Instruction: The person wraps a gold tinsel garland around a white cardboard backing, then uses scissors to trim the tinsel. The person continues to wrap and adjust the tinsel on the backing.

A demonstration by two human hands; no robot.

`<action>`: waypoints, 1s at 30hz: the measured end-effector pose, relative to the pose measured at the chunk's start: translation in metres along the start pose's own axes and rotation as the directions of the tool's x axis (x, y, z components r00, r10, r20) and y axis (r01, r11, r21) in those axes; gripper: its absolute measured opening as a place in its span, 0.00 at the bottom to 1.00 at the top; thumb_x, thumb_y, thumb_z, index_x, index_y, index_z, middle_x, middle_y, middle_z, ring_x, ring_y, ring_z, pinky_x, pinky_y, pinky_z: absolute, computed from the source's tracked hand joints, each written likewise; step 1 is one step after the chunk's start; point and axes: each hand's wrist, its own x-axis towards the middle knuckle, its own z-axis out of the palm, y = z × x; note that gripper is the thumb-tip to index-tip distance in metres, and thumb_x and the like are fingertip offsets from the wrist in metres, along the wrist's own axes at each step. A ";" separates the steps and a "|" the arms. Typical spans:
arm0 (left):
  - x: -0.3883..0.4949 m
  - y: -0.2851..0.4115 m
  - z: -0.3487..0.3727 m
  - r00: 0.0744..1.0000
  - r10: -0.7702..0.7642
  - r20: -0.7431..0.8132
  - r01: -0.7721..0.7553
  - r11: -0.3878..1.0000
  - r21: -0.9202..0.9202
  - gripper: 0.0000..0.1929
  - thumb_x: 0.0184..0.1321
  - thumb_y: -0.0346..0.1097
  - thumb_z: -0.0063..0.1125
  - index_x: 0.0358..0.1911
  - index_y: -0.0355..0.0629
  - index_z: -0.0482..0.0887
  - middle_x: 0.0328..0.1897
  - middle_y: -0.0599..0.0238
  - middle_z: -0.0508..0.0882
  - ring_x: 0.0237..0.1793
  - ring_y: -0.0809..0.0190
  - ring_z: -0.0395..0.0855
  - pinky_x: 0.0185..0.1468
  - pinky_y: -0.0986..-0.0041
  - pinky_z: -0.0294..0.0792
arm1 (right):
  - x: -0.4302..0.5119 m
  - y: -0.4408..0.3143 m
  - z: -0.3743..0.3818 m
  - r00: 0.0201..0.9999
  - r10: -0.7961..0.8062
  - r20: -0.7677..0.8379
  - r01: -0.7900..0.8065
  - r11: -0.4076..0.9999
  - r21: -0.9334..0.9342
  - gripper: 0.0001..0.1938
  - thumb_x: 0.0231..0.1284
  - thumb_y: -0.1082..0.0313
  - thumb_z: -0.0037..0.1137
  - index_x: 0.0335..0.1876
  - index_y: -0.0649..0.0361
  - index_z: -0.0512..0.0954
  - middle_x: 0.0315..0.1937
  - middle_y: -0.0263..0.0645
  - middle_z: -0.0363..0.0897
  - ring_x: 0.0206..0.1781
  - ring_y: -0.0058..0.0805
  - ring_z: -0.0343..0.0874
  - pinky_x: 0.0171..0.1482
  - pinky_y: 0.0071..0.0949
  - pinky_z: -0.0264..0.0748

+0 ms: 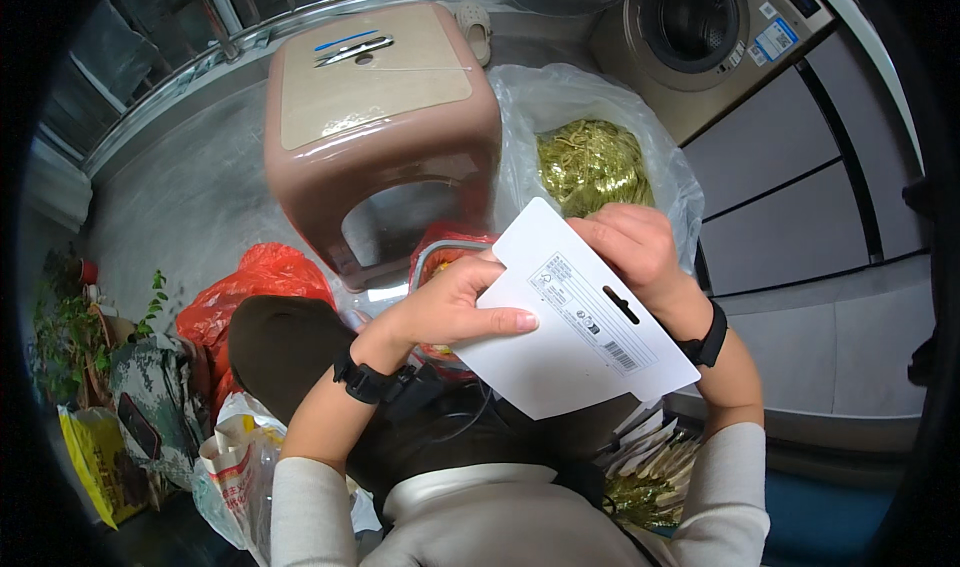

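Note:
A white cardboard hang card (555,357) with a slot, a printed panel and a barcode is tilted over my lap. My left hand (442,308) grips its left edge, the thumb flat on the printed face and the other fingers hidden behind. At the upper right edge is my right hand (634,248), its fingers curled; whatever they pinch is hidden. Beyond the card, a bundle of shiny gold tinsel strands (592,162) lies in a large translucent plastic bag (525,102). Thread snips (352,52) and a thin blue stick (345,40) rest on the pink plastic stool (382,147).
A container (444,246) with a red bag around it sits partly under my left hand. Red plastic bags (255,282) and potted plants (82,327) stand at left. Stacked cards with gold strands (649,477) are by my right elbow. A washing machine (630,57) stands back right.

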 end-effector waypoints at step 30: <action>-0.048 0.028 -0.079 0.894 0.168 -0.416 0.168 0.735 0.657 0.08 0.49 0.32 0.63 0.29 0.33 0.82 0.23 0.62 0.79 0.23 0.69 0.73 0.27 0.79 0.64 | -0.108 0.094 0.079 0.138 0.772 0.620 -0.839 0.424 -0.342 0.15 0.54 0.53 0.54 0.34 0.59 0.80 0.22 0.41 0.79 0.26 0.33 0.78 0.33 0.32 0.74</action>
